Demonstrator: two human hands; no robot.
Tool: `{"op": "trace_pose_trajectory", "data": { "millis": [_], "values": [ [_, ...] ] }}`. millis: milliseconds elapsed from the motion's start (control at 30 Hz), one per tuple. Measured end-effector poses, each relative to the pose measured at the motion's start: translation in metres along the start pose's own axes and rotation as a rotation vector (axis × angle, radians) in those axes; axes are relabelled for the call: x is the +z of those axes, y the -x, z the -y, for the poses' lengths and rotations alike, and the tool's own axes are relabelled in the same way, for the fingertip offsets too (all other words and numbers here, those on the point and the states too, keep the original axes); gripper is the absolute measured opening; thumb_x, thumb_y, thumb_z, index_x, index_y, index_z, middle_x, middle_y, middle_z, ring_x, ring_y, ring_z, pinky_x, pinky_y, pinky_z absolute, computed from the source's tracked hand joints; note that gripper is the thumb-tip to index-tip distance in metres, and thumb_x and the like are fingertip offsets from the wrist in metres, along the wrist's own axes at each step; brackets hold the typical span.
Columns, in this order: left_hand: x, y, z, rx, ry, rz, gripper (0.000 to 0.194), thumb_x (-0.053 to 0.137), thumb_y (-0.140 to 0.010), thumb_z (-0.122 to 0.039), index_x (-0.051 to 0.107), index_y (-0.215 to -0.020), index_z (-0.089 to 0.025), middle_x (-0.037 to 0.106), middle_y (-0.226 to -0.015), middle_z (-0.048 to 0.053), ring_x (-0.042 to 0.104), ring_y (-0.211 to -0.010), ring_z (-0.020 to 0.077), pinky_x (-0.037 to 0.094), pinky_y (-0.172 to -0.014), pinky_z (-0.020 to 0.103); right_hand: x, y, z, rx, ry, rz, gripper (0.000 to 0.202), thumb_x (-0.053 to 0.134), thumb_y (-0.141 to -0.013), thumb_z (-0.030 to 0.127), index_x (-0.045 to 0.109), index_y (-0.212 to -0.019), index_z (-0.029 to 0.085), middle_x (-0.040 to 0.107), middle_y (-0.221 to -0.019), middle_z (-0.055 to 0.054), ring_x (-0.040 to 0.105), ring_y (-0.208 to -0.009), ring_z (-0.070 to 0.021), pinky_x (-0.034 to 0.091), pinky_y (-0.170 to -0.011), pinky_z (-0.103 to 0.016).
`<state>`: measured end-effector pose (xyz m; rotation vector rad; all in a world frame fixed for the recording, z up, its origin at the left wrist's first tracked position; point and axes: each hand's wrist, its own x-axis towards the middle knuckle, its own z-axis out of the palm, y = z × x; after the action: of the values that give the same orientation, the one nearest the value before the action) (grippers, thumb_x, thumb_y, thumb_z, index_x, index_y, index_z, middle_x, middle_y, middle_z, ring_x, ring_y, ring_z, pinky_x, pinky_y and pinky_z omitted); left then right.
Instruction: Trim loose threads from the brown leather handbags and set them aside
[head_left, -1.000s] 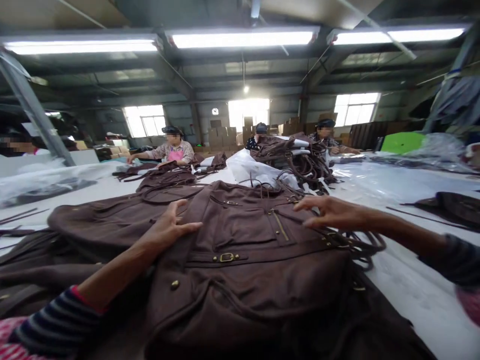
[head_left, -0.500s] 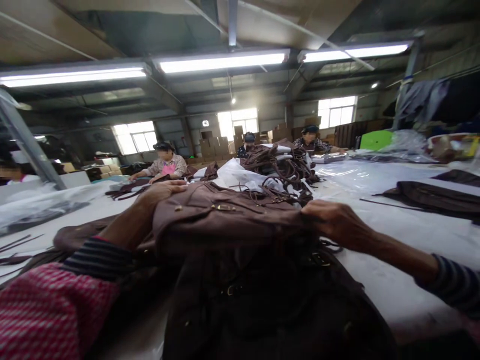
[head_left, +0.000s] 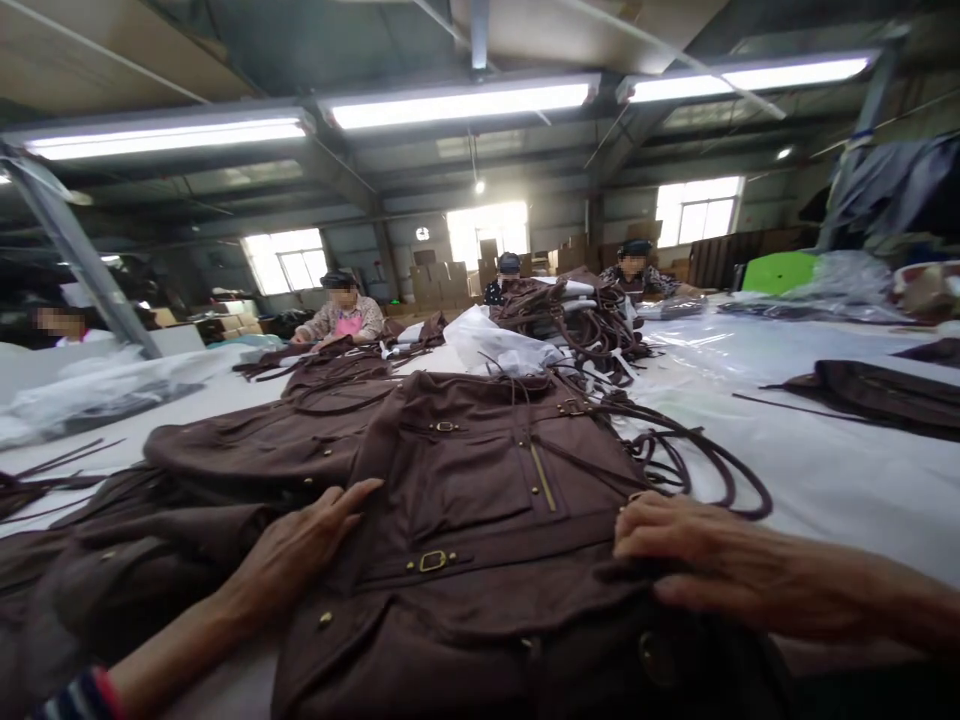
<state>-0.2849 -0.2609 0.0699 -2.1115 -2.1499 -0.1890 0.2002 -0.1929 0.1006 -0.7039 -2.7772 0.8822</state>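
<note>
A dark brown bag with brass buckles and a short zip lies spread toward me on the white table. On its left edge rests my left hand, fingers stretched and a little apart. My right hand is at the bag's right edge, its fingers curled on the fabric. Brown cord handles loop out to the right beyond it. More brown bags lie to the left, partly under my left forearm.
A tall heap of brown bags with white wrapping stands at the table's middle. Another brown piece lies right, near clear plastic sheets. Several people sit across the table, one in a pink front. A metal post rises at left.
The brown fabric held up between my hands now lies down flat, showing its pocket and zip. Both hands have come lower and nearer to me; the left fingers rest along the bag's side.
</note>
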Motion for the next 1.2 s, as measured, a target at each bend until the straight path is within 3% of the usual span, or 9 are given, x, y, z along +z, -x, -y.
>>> {"op": "trace_pose_trajectory", "data": {
  "millis": [133, 267, 333, 433, 600, 733, 867, 1033, 1200],
  "values": [
    [-0.035, -0.023, -0.029, 0.011, -0.235, 0.143, 0.042, 0.041, -0.095, -0.029, 0.065, -0.129, -0.029, 0.07, -0.082, 0.011, 0.068, -0.075, 0.0295, 0.047, -0.068, 0.035, -0.037, -0.028, -0.005, 0.094, -0.05, -0.126, 0.038, 0.052, -0.097, 0.051, 0.074, -0.094, 0.02, 0.069, -0.097, -0.005, 0.064, -0.088, -0.0214, 0.049, -0.078, -0.031],
    [-0.082, -0.076, -0.093, 0.211, -0.21, 0.0, 0.023, 0.048, -0.092, -0.023, 0.071, -0.091, -0.021, 0.068, -0.077, 0.011, 0.065, -0.074, 0.0257, 0.044, -0.072, 0.034, -0.037, -0.083, -0.027, 0.197, 0.294, -0.367, 0.03, 0.055, -0.094, 0.043, 0.069, -0.105, 0.019, 0.07, -0.1, -0.009, 0.064, -0.091, -0.0243, 0.047, -0.08, -0.033],
    [-0.082, -0.106, -0.127, 0.394, -0.101, -0.003, 0.021, 0.049, -0.094, -0.026, 0.07, -0.094, -0.022, 0.07, -0.086, 0.01, 0.066, -0.08, 0.0238, 0.044, -0.076, 0.033, -0.018, -0.106, -0.043, 0.235, 0.461, -0.317, 0.025, 0.053, -0.094, 0.033, 0.065, -0.106, 0.017, 0.069, -0.105, -0.012, 0.064, -0.095, -0.0261, 0.048, -0.083, -0.035],
    [-0.049, -0.149, -0.162, 0.663, 0.019, 0.066, 0.025, 0.046, -0.098, -0.029, 0.068, -0.108, -0.024, 0.072, -0.109, 0.008, 0.065, -0.099, 0.0223, 0.044, -0.087, 0.031, 0.009, -0.123, -0.066, 0.271, 0.551, -0.287, 0.021, 0.042, -0.097, 0.021, 0.059, -0.108, 0.015, 0.067, -0.112, -0.016, 0.064, -0.099, -0.0254, 0.048, -0.083, -0.034],
    [0.038, -0.173, -0.16, 0.619, 0.12, -0.01, 0.042, 0.044, -0.102, -0.046, 0.052, -0.139, -0.029, 0.053, -0.148, 0.006, 0.049, -0.132, 0.0252, 0.04, -0.103, 0.04, 0.014, -0.121, -0.079, 0.316, 0.46, -0.355, 0.015, 0.041, -0.095, 0.016, 0.055, -0.103, 0.018, 0.07, -0.098, -0.012, 0.067, -0.09, -0.023, 0.045, -0.08, -0.032],
    [0.066, -0.166, -0.142, 0.485, 0.233, -0.075, 0.053, 0.036, -0.102, -0.057, 0.046, -0.146, -0.03, 0.046, -0.155, 0.007, 0.043, -0.139, 0.025, 0.035, -0.109, 0.046, 0.007, -0.121, -0.063, 0.292, 0.33, -0.372, 0.012, 0.049, -0.094, 0.022, 0.059, -0.099, 0.019, 0.07, -0.086, -0.007, 0.067, -0.083, -0.0223, 0.042, -0.073, -0.03],
    [0.06, -0.17, -0.138, 0.456, 0.291, -0.01, 0.046, 0.034, -0.104, -0.053, 0.05, -0.142, -0.032, 0.05, -0.151, 0.005, 0.044, -0.136, 0.0242, 0.033, -0.11, 0.048, 0.008, -0.11, -0.027, 0.124, 0.04, -0.345, 0.019, 0.061, -0.088, 0.025, 0.068, -0.105, 0.022, 0.071, -0.09, -0.003, 0.065, -0.084, -0.0193, 0.044, -0.075, -0.028],
    [0.039, -0.184, -0.14, 0.428, 0.29, 0.046, 0.038, 0.045, -0.101, -0.049, 0.058, -0.131, -0.031, 0.059, -0.139, 0.004, 0.049, -0.126, 0.0253, 0.04, -0.105, 0.046, -0.009, -0.077, 0.003, -0.073, -0.356, -0.048, 0.047, 0.074, -0.083, 0.04, 0.067, -0.128, 0.028, 0.074, -0.105, -0.002, 0.066, -0.092, -0.0184, 0.048, -0.077, -0.026],
    [0.002, -0.2, -0.181, 0.58, 0.184, -0.06, 0.033, 0.055, -0.096, -0.042, 0.062, -0.124, -0.026, 0.063, -0.129, 0.006, 0.049, -0.125, 0.027, 0.042, -0.105, 0.042, -0.06, -0.06, -0.086, 0.179, -0.252, -0.637, 0.04, 0.056, -0.093, 0.045, 0.069, -0.118, 0.017, 0.073, -0.102, -0.008, 0.066, -0.09, -0.0216, 0.049, -0.075, -0.031]
  ]
}}
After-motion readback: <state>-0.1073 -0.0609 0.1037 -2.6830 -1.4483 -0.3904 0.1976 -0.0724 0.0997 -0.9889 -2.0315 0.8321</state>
